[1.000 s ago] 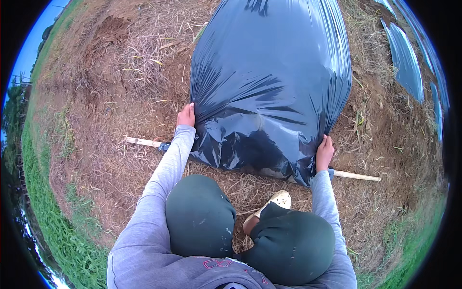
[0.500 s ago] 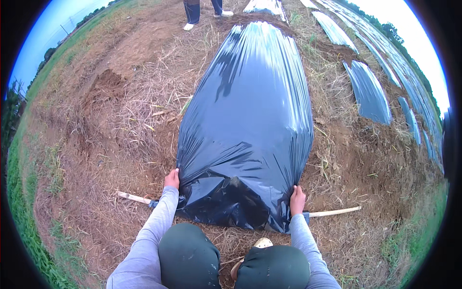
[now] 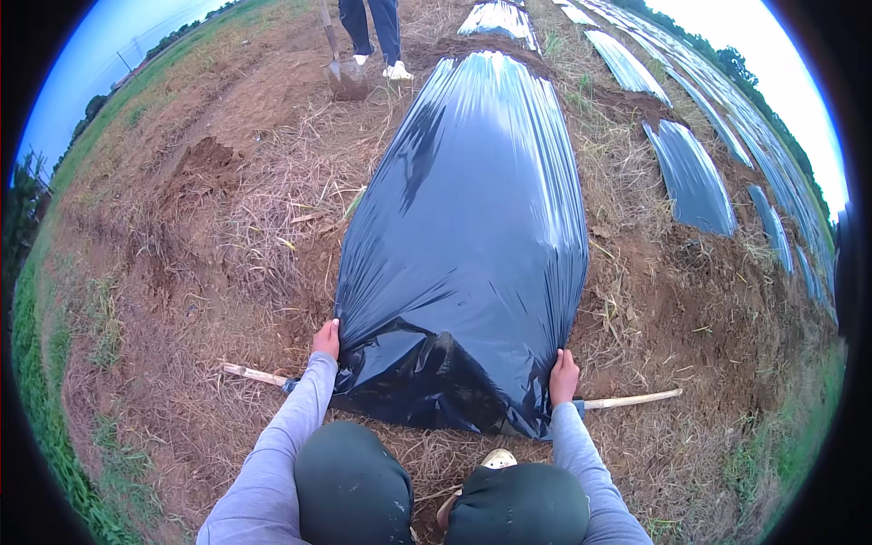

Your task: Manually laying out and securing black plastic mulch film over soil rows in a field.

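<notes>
A long sheet of black plastic film (image 3: 472,218) lies stretched over a soil bed in front of me, shiny and pulled into creases at both near corners. My left hand (image 3: 326,339) is closed on its left edge, and my right hand (image 3: 563,377) grips the right edge a little nearer to me. Between them the near part of the film sags in dark folds. A wooden pole lies crosswise under the near end; its left end (image 3: 254,373) and right end (image 3: 633,400) stick out past the film, while its middle is hidden.
Another person (image 3: 372,32) stands at the far left of the bed beside a shovel (image 3: 341,68). Beyond the film's far end is a covered bed (image 3: 500,22); more film-covered strips (image 3: 695,177) run along the right. Dry straw (image 3: 272,204) and loose soil flank the bed.
The other person has stepped nearer along the left side, and a shovel has come into view beside them. My hands keep their hold on the film, which looks slightly smoother.
</notes>
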Motion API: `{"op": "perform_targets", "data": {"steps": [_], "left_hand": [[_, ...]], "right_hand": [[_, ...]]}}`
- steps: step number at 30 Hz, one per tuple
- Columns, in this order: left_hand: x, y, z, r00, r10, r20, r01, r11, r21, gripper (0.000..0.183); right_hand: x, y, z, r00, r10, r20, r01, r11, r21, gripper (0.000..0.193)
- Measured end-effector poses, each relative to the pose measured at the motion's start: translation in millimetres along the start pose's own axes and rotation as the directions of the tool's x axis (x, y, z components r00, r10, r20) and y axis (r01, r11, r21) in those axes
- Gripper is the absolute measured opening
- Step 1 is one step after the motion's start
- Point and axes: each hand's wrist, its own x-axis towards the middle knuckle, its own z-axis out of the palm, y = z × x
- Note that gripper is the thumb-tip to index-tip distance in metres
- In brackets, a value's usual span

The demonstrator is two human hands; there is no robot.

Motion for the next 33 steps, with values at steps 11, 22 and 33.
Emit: {"op": "perform_targets", "data": {"steps": [11, 22, 33], "left_hand": [[0.3, 1.4, -0.4, 0.993, -0.118, 0.025, 0.117, 0.993, 0.015, 0.045], [8.6, -12.7, 8.8, 0.984, -0.162, 0.068, 0.166, 0.985, -0.045, 0.052], [13.2, -18.1, 7.7, 0.99, -0.086, 0.114, 0.093, 0.994, -0.057, 0.053]], "right_hand": [[1.2, -0.4, 7.4, 0.999, -0.032, 0.016, 0.031, 0.998, 0.059, 0.029], [2.2, -4.0, 7.1, 0.999, -0.022, 0.03, 0.019, 0.997, 0.08, 0.031], [2.6, 2.1, 7.5, 0.996, 0.048, 0.076, -0.051, 0.998, 0.03, 0.032]]}}
